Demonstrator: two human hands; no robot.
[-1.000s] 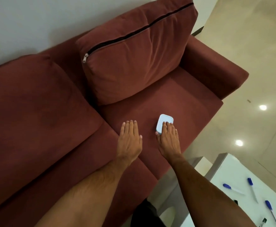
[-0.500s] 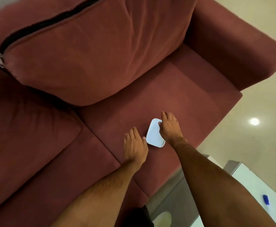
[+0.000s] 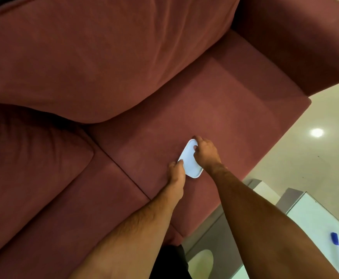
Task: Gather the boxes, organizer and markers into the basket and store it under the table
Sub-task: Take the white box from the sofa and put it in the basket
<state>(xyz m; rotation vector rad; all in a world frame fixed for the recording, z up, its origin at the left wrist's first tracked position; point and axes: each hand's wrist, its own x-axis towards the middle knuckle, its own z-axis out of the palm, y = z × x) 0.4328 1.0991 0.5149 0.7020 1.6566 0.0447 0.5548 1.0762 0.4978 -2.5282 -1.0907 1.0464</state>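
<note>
While wide on all sides, sofa seat bare and soft, armrest well apart, front edge near the wrists, white counter low right with a blue marker on it. Gathering step, by the look: small white box lying on the cushion, pinched from both ends. Right hand curled over its far end, left hand closed at its near edge. Next, probably: lift clear, swing right toward a basket not in view.

Both hands now closed on the box, tilted.
</note>
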